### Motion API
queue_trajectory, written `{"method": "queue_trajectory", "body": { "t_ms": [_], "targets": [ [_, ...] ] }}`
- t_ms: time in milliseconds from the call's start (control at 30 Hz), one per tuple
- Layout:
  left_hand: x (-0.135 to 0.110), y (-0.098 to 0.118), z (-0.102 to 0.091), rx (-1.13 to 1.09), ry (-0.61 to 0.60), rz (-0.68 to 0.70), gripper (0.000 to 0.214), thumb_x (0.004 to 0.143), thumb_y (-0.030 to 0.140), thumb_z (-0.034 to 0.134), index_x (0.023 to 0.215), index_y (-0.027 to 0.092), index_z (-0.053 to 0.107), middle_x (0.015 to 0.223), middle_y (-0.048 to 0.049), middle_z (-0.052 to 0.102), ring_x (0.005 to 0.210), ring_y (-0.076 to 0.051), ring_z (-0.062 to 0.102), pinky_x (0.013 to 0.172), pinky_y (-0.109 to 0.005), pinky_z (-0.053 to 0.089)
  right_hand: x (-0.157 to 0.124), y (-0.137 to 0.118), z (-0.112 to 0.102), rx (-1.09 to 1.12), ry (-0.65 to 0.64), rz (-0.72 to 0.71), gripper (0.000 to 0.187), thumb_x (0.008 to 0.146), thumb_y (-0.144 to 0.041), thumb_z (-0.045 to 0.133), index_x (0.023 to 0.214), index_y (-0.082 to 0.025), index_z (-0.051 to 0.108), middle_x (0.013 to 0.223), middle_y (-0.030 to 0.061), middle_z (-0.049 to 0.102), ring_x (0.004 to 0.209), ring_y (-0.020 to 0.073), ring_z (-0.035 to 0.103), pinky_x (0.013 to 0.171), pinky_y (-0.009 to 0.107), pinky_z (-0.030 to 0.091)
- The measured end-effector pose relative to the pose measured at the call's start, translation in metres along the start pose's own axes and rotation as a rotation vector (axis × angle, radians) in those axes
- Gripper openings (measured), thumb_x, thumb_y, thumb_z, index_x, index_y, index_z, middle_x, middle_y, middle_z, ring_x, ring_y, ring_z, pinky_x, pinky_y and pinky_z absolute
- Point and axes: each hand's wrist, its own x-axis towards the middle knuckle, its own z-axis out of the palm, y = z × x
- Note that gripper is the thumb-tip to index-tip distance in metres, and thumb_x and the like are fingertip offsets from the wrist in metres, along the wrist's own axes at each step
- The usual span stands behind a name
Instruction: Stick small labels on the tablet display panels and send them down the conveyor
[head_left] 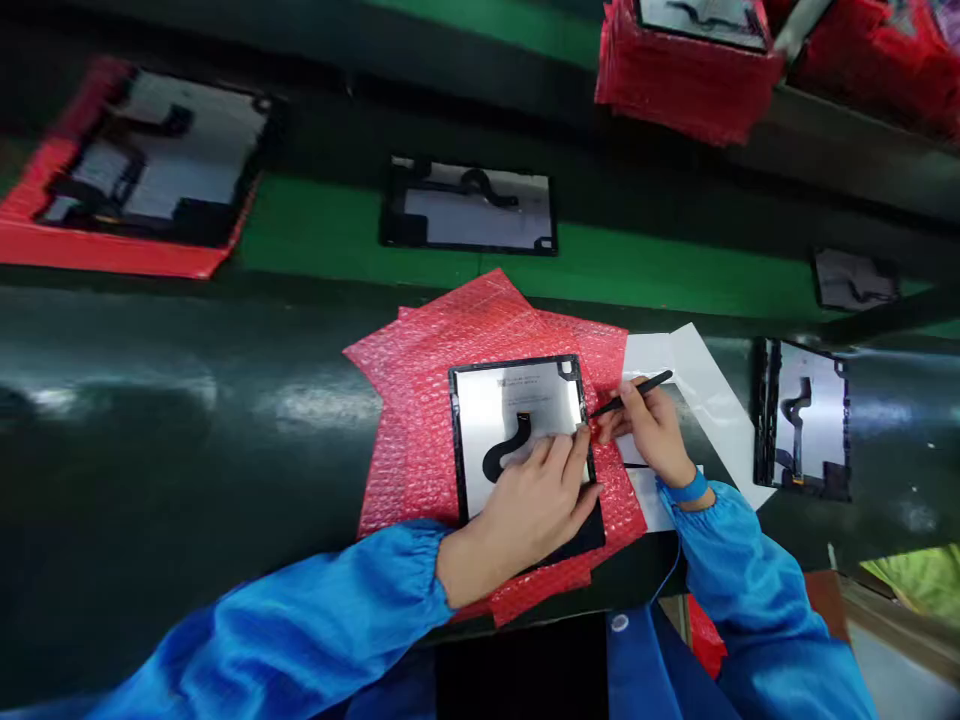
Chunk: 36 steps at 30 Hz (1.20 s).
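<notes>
A display panel point(480, 400) with a silver-white back, a black frame and a curved black flex cable point(510, 447) lies on red bubble-wrap bags point(409, 400). Across its lower right part rests my left hand point(536, 495), fingers stretched out and touching the panel near its right edge. My right hand point(651, 425), with a blue band at the wrist, grips black tweezers point(637, 393) like a pen. Their tip points left and meets the panel's right edge close to my left fingertips. The lower right of the panel is partly covered by my left hand.
White sheets point(712, 390) lie under my right hand. More panels stand at the right point(812, 410), on the green strip behind point(480, 210) and on red bags at the left point(187, 150). A red bag stack point(686, 85) sits on the raised shelf.
</notes>
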Motion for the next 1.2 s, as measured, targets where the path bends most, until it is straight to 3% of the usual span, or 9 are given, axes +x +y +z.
{"method": "queue_trajectory", "body": {
  "t_ms": [167, 333, 433, 500, 600, 900, 1200],
  "targets": [
    [0.004, -0.010, 0.001, -0.020, 0.025, 0.030, 0.057, 0.106, 0.041, 0.054, 0.147, 0.002, 0.055, 0.119, -0.0183, 0.072, 0.100, -0.028, 0.074, 0.077, -0.036, 0.064, -0.030, -0.008, -0.025, -0.032, 0.162, -0.107, 0.046, 0.093, -0.067, 0.072, 0.095, -0.023, 0.058, 0.063, -0.0023, 0.075, 0.044, 0.0175, 0.071, 0.044, 0.027, 0.059],
    [0.007, -0.010, -0.006, -0.034, 0.063, 0.051, 0.054, 0.106, 0.040, 0.054, 0.143, 0.000, 0.058, 0.114, -0.0180, 0.071, 0.095, -0.030, 0.073, 0.069, -0.037, 0.062, -0.079, 0.010, -0.050, -0.133, 0.278, -0.151, 0.035, 0.103, -0.056, 0.066, 0.096, -0.022, 0.061, 0.067, 0.0003, 0.077, 0.050, 0.0168, 0.073, 0.049, 0.026, 0.060],
    [0.002, 0.000, -0.004, -0.058, 0.084, 0.233, 0.054, 0.105, 0.040, 0.053, 0.144, 0.002, 0.060, 0.135, -0.0227, 0.068, 0.121, -0.036, 0.067, 0.096, -0.046, 0.058, -0.096, 0.026, -0.057, -0.204, 0.305, -0.168, 0.032, 0.105, -0.053, 0.064, 0.098, -0.022, 0.063, 0.067, 0.0007, 0.077, 0.056, 0.0185, 0.076, 0.054, 0.028, 0.062],
    [-0.003, 0.008, 0.001, -0.088, 0.038, 0.402, 0.064, 0.105, 0.048, 0.053, 0.150, 0.003, 0.056, 0.156, -0.0233, 0.056, 0.143, -0.039, 0.054, 0.118, -0.051, 0.044, -0.099, 0.034, -0.059, -0.214, 0.321, -0.174, 0.032, 0.105, -0.053, 0.063, 0.099, -0.022, 0.063, 0.067, 0.0005, 0.076, 0.057, 0.0191, 0.076, 0.054, 0.029, 0.062],
    [-0.009, 0.015, 0.010, -0.071, -0.062, 0.503, 0.078, 0.101, 0.059, 0.057, 0.156, 0.005, 0.051, 0.162, -0.0236, 0.051, 0.152, -0.042, 0.044, 0.128, -0.055, 0.027, -0.097, 0.038, -0.061, -0.213, 0.339, -0.173, 0.033, 0.105, -0.055, 0.062, 0.099, -0.023, 0.062, 0.067, 0.0004, 0.077, 0.054, 0.0192, 0.075, 0.052, 0.029, 0.062],
    [-0.011, 0.015, 0.018, 0.021, -0.095, 0.484, 0.081, 0.098, 0.067, 0.058, 0.149, 0.005, 0.059, 0.156, -0.0233, 0.057, 0.151, -0.042, 0.047, 0.129, -0.054, 0.024, -0.092, 0.029, -0.053, -0.467, 0.214, -0.193, 0.030, 0.106, -0.052, 0.061, 0.100, -0.023, 0.062, 0.069, 0.0021, 0.078, 0.057, 0.0198, 0.076, 0.056, 0.030, 0.063],
    [-0.012, 0.018, 0.021, 0.012, -0.088, 0.480, 0.080, 0.099, 0.067, 0.055, 0.150, 0.006, 0.059, 0.155, -0.0221, 0.058, 0.150, -0.042, 0.046, 0.129, -0.055, 0.021, -0.090, 0.027, -0.055, -0.511, 0.183, -0.184, 0.031, 0.107, -0.054, 0.059, 0.099, -0.024, 0.062, 0.069, 0.0017, 0.076, 0.058, 0.0200, 0.075, 0.056, 0.030, 0.063]
  ]
}}
